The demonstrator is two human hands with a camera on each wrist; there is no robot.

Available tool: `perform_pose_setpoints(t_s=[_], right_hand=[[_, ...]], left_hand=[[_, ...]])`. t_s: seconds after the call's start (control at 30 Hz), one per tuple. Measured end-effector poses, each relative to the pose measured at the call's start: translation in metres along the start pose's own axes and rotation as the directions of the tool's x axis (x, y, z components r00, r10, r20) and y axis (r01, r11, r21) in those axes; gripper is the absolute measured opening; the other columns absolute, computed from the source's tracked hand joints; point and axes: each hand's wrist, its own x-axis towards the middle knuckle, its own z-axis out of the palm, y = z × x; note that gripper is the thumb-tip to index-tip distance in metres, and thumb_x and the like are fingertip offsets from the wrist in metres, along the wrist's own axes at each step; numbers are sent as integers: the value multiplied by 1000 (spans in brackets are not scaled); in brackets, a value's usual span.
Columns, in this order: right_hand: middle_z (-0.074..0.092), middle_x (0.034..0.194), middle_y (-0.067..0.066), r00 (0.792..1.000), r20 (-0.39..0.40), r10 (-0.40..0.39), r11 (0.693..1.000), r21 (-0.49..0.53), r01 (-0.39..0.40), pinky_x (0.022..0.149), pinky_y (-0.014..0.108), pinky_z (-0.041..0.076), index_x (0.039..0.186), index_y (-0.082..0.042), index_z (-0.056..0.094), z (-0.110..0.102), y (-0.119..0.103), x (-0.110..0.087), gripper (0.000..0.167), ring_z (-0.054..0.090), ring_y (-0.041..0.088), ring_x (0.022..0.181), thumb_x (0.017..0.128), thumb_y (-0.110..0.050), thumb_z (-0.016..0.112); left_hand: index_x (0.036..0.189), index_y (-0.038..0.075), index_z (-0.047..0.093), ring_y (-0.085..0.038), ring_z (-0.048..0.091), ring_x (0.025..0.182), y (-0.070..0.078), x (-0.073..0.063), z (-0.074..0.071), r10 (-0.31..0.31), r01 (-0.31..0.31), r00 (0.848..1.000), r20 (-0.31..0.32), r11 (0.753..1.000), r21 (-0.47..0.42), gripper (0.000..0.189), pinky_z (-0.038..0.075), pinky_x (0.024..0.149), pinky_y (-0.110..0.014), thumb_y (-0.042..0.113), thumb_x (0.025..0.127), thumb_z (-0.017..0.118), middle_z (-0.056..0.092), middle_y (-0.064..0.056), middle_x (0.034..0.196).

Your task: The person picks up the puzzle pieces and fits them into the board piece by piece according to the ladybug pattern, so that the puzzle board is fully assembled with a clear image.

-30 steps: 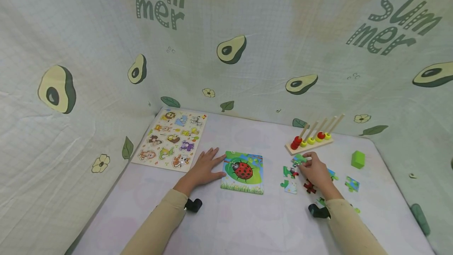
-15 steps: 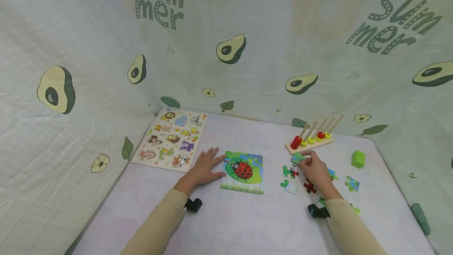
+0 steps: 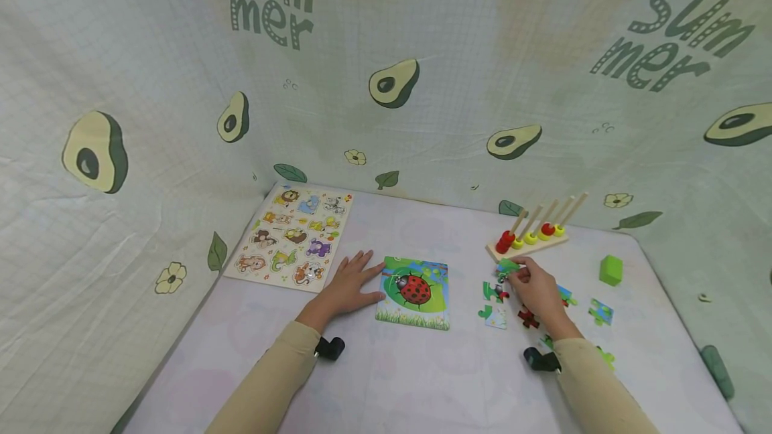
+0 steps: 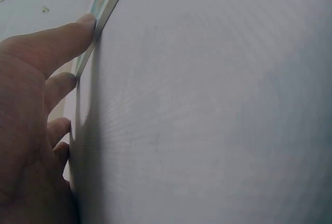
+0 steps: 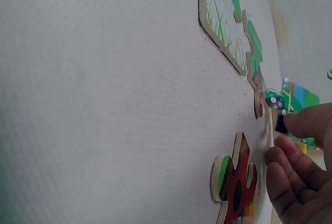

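My left hand [image 3: 345,291] lies flat with spread fingers, thumb and index fingertips at the left edge of a square ladybug picture board [image 3: 415,292]. In the left wrist view the thumb [image 4: 72,38] meets the board's edge. My right hand [image 3: 538,292] pinches a green and blue jigsaw piece [image 5: 302,97] between thumb and fingers, at the top of a column of pieces. Just below it lie a green piece with red and black [image 3: 494,292] and a grass-printed corner piece [image 3: 496,317]. A dark red piece [image 5: 239,182] lies beside the hand.
More jigsaw pieces, including a blue-green one [image 3: 600,312], lie right of the right hand. Behind it stands a wooden peg rack [image 3: 535,246] with red and yellow beads. A green block [image 3: 611,270] sits far right, an animal peg board [image 3: 289,236] back left. Printed cloth hangs behind.
My right hand has shifted slightly left with the green jigsaw piece, which sits a little further left and higher at the top of the column. The left hand stays in place.
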Motion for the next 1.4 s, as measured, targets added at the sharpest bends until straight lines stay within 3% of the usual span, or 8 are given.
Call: perform_pose_setpoints(t_s=[0.2, 0.73, 0.97, 1.4], right_hand=[[65, 113, 19, 1000, -9, 6, 1000, -17, -6, 78, 45, 56, 139, -7, 53, 2, -1, -1, 41, 64, 34, 101, 102, -22, 61], [64, 108, 17, 999, -31, 29, 999, 34, -28, 64, 29, 51, 139, -9, 51, 0, -4, -2, 40, 62, 28, 88, 102, -21, 59], [66, 108, 16, 1000, -20, 23, 998, 51, -22, 66, 30, 50, 139, -9, 50, -2, -7, -5, 40, 62, 27, 88, 103, -22, 59], [67, 102, 12, 998, 37, -59, 993, 109, 54, 64, 29, 50, 137, -8, 51, 0, -27, -11, 39, 60, 23, 82, 102, -22, 61]], left_hand=[[157, 22, 42, -33, 9, 156, 0, 0, 0, 8, -8, 1000, -4, 1000, -2, 72, 1, 125, -54, 53, 96, 65, 20, -13, 168], [158, 23, 41, -32, 9, 156, 1, -1, -1, 5, -5, 1000, -1, 1000, -2, 73, 0, 126, -53, 53, 95, 65, 19, -12, 169], [158, 23, 41, -32, 8, 157, 0, 0, 0, 0, 0, 1000, 4, 1000, 6, 74, 0, 126, -53, 54, 95, 64, 19, -11, 169], [157, 24, 43, -32, 9, 157, 0, 0, 0, -4, 3, 1000, -4, 1000, -12, 73, 0, 126, -53, 54, 94, 65, 20, -11, 169]])
